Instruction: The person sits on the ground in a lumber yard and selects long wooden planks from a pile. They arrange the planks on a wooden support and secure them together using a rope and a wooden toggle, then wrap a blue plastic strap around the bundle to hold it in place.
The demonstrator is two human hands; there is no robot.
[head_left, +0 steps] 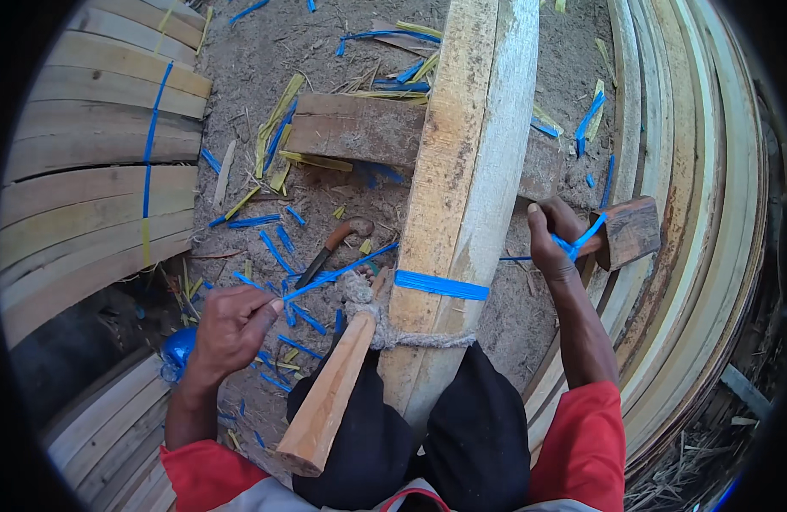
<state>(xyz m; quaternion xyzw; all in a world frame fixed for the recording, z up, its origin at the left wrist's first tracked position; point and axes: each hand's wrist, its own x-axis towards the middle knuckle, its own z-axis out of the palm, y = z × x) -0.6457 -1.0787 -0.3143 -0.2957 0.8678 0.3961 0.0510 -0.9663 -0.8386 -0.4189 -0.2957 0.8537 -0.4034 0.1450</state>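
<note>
A long bundle of pale wooden slats (470,154) lies over my lap and rests on a block of wood (359,128). A blue plastic strap (440,284) goes around the bundle. My left hand (233,328) pinches one end of the strap and pulls it out to the left. My right hand (554,239) grips the other end on the right of the bundle, beside a small wooden block (630,230). A grey rope (393,337) binds the bundle below the strap, with a wooden stick (329,392) twisted into it.
Stacks of curved slats lie at the left (95,179) and along the right (692,213). Cut blue and yellow strap pieces (278,247) litter the dirt ground. A curved knife with a wooden handle (334,247) lies on the ground. A blue strap roll (178,350) sits by my left wrist.
</note>
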